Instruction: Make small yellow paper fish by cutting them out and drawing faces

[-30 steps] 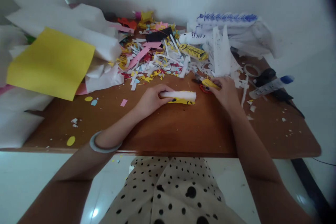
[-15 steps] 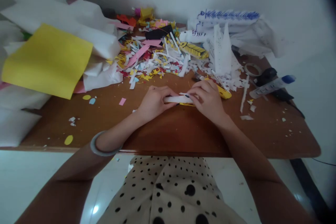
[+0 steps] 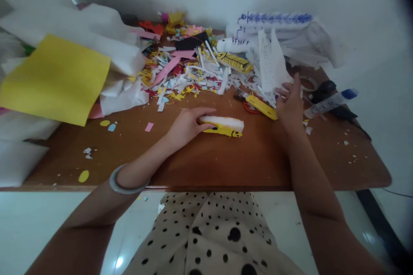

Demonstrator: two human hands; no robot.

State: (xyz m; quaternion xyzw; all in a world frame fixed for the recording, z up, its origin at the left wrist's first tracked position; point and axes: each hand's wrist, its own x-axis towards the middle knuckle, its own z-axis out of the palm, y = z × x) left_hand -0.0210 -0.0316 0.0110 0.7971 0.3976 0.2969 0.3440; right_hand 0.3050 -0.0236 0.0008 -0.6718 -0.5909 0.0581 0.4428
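My left hand (image 3: pixel 190 126) grips a small foam piece (image 3: pixel 226 122) by its left end, thumb in front and fingers behind. The piece has a white top and a yellow front side with a smiling face drawn in black at its right end. It is just over the brown table. My right hand (image 3: pixel 290 102) is away to the right, its fingers apart beside upright white foam sheets (image 3: pixel 274 62) and white scraps; I see nothing held in it. A yellow utility knife (image 3: pixel 262 106) lies just left of my right hand, with a red ring-shaped handle (image 3: pixel 251 108) partly beneath it.
White foam sheets (image 3: pixel 77 30) and a yellow sheet (image 3: pixel 56 77) are heaped at left. Paper and foam scraps (image 3: pixel 193 73) cover the back middle, near a striped yellow piece (image 3: pixel 235 62). At right lie a tape roll (image 3: pixel 308 82), a blue-capped tube (image 3: pixel 332 103) and a black tool (image 3: pixel 345 114).
My right hand has let go of the foam piece and moved right, its fingers spreading. My left hand keeps its hold, and the piece's yellow face side now shows.
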